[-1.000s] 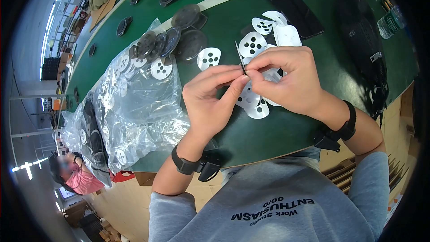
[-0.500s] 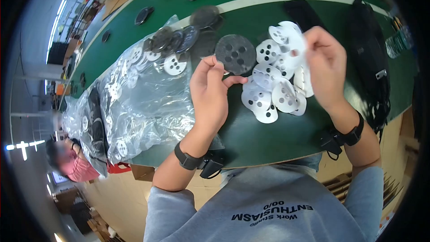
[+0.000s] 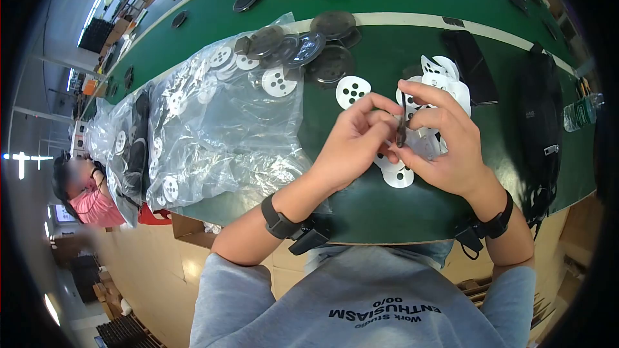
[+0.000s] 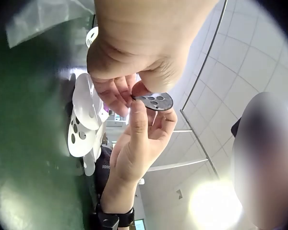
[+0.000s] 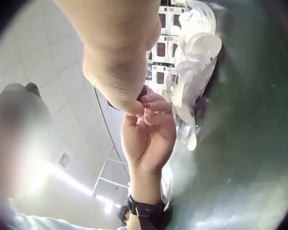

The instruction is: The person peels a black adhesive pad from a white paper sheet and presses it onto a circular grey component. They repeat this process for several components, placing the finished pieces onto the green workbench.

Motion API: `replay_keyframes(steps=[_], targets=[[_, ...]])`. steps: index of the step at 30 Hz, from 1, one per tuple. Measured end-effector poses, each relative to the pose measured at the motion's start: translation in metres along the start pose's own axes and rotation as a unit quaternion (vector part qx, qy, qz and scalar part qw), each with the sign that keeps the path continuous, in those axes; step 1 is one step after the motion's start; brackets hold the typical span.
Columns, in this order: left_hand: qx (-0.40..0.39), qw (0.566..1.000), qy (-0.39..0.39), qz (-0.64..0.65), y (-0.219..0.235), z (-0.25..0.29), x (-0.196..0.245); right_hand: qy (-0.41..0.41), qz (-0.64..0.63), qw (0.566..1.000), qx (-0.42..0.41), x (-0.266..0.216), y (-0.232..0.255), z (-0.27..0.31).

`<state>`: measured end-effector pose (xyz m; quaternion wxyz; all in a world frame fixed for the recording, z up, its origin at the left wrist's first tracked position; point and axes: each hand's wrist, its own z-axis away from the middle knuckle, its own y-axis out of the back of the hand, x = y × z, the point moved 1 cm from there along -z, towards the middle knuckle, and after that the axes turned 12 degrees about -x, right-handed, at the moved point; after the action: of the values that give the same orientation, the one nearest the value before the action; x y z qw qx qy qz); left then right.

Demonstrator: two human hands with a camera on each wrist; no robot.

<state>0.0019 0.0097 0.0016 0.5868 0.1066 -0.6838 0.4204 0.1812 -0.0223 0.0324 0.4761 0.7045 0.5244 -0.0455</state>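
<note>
Between both hands, over the table, a dark round disc with several holes (image 4: 159, 102) stands nearly edge-on in the head view. My right hand (image 3: 449, 145) holds it between thumb and fingers. The fingers of my left hand (image 3: 354, 145) are curled in and pinch at its edge, with the fingertips partly hidden. Under and behind the hands lies a loose pile of white perforated discs (image 3: 397, 178), some of them curled. One white disc (image 3: 353, 92) lies flat just beyond my left hand.
Left of the hands spreads a clear plastic bag (image 3: 225, 145) with white discs in it. Dark round covers (image 3: 330, 64) are heaped at its far end, and more stand across the pale strip. On the right lie a black flat object (image 3: 472, 71), a black bag (image 3: 540, 135) and a bottle (image 3: 578, 113).
Half a second ago the left hand held the dark disc face-up while the right, blurred, was off to the right with a white piece. Now the right hand is back at the disc. The head view has shifted.
</note>
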Motion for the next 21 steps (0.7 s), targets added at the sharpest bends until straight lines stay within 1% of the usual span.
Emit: replay_keyframes(steps=[2,4,5,6,7,8,9,11,14,17,20,21], targets=[[-0.033,0.999,0.030,-0.013,-0.005,0.000,0.003,0.006,0.006,1.000,-0.008,0.001,0.001,0.000],[-0.042,0.997,0.029,-0.064,-0.004,0.002,0.008,0.014,0.008,1.000,-0.003,0.000,0.005,0.000],[-0.047,0.994,0.028,-0.090,-0.002,0.003,0.012,0.002,-0.009,1.000,0.015,0.002,0.008,0.001],[-0.007,0.970,-0.031,-0.243,0.005,0.001,0.018,-0.010,-0.026,0.999,0.033,0.004,0.011,0.001],[0.033,0.916,-0.089,-0.390,0.010,-0.002,0.029,-0.021,-0.042,0.998,0.052,0.007,0.013,0.000],[0.114,0.801,-0.104,-0.578,0.013,0.002,0.046,-0.010,-0.109,0.990,0.086,0.013,0.011,0.000],[0.141,0.729,-0.111,-0.660,0.035,0.003,0.047,-0.018,-0.132,0.986,0.099,0.015,0.010,0.000],[0.167,0.640,-0.122,-0.740,0.063,0.006,0.044,-0.038,-0.175,0.976,0.124,0.017,0.011,0.001],[0.180,0.671,-0.070,-0.715,0.072,0.005,0.037,-0.050,-0.159,0.981,0.096,0.019,0.010,0.003],[0.183,0.664,-0.066,-0.722,0.075,0.003,0.035,-0.056,-0.151,0.983,0.091,0.021,0.007,0.003],[0.155,0.671,-0.059,-0.723,0.077,0.002,0.036,-0.061,-0.145,0.983,0.097,0.019,0.007,0.003],[0.157,0.668,-0.072,-0.724,0.073,0.001,0.037,-0.062,-0.142,0.983,0.099,0.019,0.008,0.003]])
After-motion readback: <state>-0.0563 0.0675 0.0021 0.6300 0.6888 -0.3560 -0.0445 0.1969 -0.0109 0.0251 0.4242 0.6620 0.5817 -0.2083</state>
